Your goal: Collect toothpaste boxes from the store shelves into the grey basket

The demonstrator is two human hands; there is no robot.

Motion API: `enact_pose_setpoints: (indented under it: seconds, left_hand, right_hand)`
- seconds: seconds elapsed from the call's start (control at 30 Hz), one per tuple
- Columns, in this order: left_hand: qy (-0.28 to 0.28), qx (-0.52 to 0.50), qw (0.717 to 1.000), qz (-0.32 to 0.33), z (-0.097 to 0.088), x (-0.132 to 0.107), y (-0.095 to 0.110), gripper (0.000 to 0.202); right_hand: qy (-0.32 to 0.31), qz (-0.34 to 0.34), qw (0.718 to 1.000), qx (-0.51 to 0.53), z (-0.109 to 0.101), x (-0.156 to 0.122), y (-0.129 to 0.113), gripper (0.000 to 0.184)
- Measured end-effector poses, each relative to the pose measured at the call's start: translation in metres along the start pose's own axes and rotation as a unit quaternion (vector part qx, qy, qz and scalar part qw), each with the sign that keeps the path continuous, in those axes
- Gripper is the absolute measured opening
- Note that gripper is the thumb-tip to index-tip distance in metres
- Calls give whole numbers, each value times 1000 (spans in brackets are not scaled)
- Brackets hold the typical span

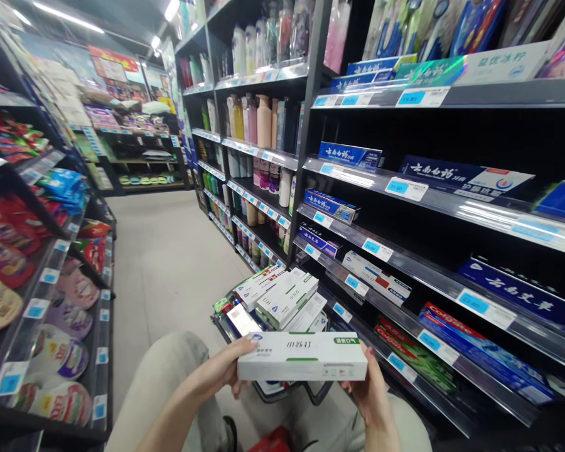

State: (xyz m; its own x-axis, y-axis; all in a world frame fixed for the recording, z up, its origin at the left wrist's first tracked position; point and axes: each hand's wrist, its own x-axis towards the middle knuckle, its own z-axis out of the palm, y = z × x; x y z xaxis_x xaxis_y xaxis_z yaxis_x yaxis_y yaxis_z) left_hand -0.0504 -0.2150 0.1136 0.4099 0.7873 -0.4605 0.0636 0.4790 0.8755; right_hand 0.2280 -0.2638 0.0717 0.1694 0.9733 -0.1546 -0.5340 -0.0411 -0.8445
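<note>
I hold a long white toothpaste box (302, 356) with green print level in front of me, low in the head view. My left hand (221, 369) grips its left end, fingers curled round it. My right hand (370, 392) grips the right end from below and behind. Just beyond the box sits a dark shopping basket (221, 319) filled with several more white and green toothpaste boxes (282, 295). My knees in light trousers show under my arms.
Dark shelves on the right carry blue, red and green toothpaste boxes (480, 348) with blue price tags. Bottles (258, 119) fill the shelves further back. Snack packets and bowls (70, 314) line the left rack. A pale floor aisle (169, 251) runs between them.
</note>
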Motion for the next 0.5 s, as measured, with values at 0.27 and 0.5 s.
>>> enact_pose_setpoints:
  seconds: [0.27,0.5]
  left_hand:
    - [-112,245,958,93,-20,-1,-2,47]
    - [-117,490,861,67,22,-12,1,29]
  right_hand:
    - [-123,-32,981,-150,-23,-9,-8,60]
    - [-114,-28,985,-126,-45,0,3,57]
